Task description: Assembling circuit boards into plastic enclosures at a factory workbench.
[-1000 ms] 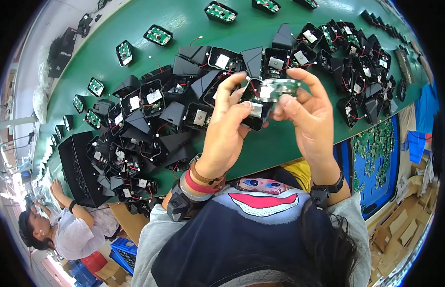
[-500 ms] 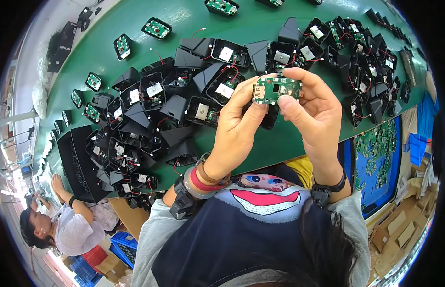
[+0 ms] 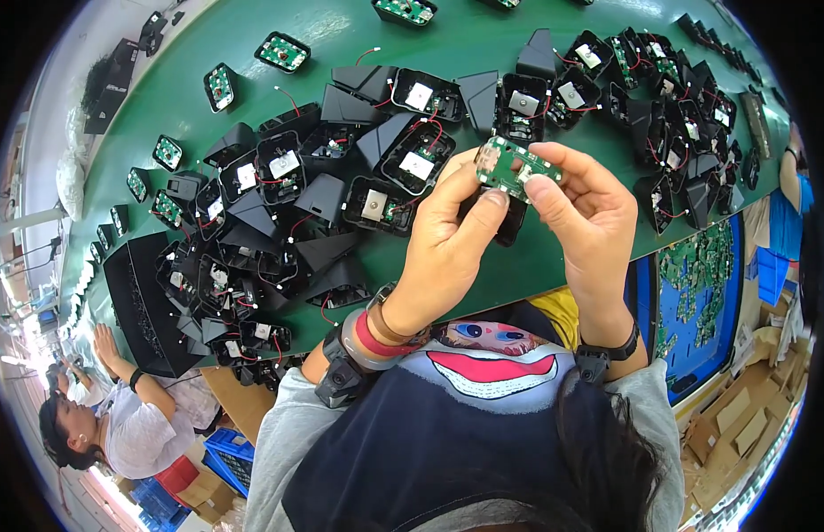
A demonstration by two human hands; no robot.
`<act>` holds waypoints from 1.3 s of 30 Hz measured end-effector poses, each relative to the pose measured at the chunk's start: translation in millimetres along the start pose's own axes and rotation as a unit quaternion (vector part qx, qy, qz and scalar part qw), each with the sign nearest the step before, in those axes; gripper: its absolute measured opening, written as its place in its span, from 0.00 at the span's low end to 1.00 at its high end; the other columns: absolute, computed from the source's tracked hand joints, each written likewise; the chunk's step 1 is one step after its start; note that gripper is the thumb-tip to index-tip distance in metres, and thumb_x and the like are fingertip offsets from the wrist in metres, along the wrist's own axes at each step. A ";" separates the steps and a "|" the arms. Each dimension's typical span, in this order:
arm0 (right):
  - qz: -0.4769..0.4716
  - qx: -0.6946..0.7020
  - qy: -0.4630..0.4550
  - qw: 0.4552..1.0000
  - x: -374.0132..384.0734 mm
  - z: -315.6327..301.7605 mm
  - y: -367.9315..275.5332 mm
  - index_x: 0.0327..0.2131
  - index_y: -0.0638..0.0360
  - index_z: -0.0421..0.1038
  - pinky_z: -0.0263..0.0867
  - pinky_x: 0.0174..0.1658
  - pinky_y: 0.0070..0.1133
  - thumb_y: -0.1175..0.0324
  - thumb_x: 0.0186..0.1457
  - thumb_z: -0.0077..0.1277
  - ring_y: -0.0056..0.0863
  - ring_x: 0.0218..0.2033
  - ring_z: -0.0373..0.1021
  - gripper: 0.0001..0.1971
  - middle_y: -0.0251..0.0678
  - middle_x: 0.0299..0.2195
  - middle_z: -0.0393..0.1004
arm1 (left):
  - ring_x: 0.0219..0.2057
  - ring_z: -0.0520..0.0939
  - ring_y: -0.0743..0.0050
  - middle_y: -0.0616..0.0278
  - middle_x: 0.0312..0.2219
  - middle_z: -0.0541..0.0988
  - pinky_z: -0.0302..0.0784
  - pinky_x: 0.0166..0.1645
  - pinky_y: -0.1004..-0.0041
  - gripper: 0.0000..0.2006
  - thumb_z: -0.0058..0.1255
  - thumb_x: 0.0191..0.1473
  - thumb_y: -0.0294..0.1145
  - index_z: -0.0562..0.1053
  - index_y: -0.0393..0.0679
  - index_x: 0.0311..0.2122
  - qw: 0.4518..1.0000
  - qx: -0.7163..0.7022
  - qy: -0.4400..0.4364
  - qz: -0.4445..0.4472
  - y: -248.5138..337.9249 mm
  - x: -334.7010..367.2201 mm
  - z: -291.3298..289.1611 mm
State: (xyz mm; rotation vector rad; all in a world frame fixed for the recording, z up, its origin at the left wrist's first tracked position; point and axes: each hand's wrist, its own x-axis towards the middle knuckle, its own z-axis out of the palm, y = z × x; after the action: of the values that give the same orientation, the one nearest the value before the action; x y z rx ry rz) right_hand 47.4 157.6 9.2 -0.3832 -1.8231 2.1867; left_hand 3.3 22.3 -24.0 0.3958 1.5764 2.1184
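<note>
A small green circuit board [image 3: 497, 170] is held up over the table between both hands, tilted. My left hand [image 3: 452, 226] pinches its left end between thumb and fingers. My right hand [image 3: 593, 213] grips the right end, its thumb on the board's face and the index finger along the far edge. Partly hidden beneath the hands is a black plastic housing [image 3: 511, 223]. Just left of my left hand lies an open black housing [image 3: 374, 204] with a silver metal square and a green board inside.
Many black housings with red wires crowd the green table [image 3: 376, 257], including a heap at right [image 3: 687, 133]. A black bin [image 3: 146, 310] stands at left, near a seated co-worker [image 3: 128, 426]. At right, a blue tray [image 3: 695, 310] holds many green boards.
Between my hands the circuit board has tilted, its right end turning down, and my fingers have shifted slightly on it. Both hands still hold it in about the same place.
</note>
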 end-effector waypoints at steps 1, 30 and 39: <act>-0.001 0.000 0.001 1.000 -1.4 -0.2 1.5 0.39 0.69 0.71 0.67 0.37 0.12 0.78 0.50 0.55 0.15 0.34 0.71 0.11 0.35 0.34 0.76 | 0.46 0.69 0.77 0.61 0.49 0.66 0.65 0.50 0.77 0.18 0.41 0.54 0.24 0.67 0.37 0.51 0.999 -0.051 -0.014 0.002 -0.5 -0.1 0.1; -0.234 -0.284 -0.010 0.930 -6.8 -7.7 7.0 0.32 0.66 0.73 0.61 0.30 0.12 0.82 0.48 0.54 0.18 0.30 0.67 0.06 0.35 0.29 0.72 | 0.38 0.74 0.85 0.63 0.45 0.72 0.70 0.42 0.82 0.29 0.34 0.52 0.21 0.53 0.38 0.62 0.989 -0.130 -0.013 -0.065 10.7 -6.1 5.2; -0.190 -0.309 -0.002 0.932 -9.6 0.1 1.4 0.40 0.64 0.69 0.61 0.29 0.11 0.82 0.47 0.55 0.16 0.28 0.67 0.15 0.32 0.30 0.74 | 0.56 0.63 0.70 0.54 0.56 0.60 0.59 0.58 0.73 0.35 0.46 0.46 0.17 0.51 0.35 0.61 0.995 0.017 -0.019 0.098 5.9 -5.7 6.2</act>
State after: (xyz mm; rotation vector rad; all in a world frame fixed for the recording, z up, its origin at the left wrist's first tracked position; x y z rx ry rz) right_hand 56.2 153.7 8.2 -0.1189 -2.3278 1.3326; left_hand 10.0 23.0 -16.3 0.6226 1.6110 2.2156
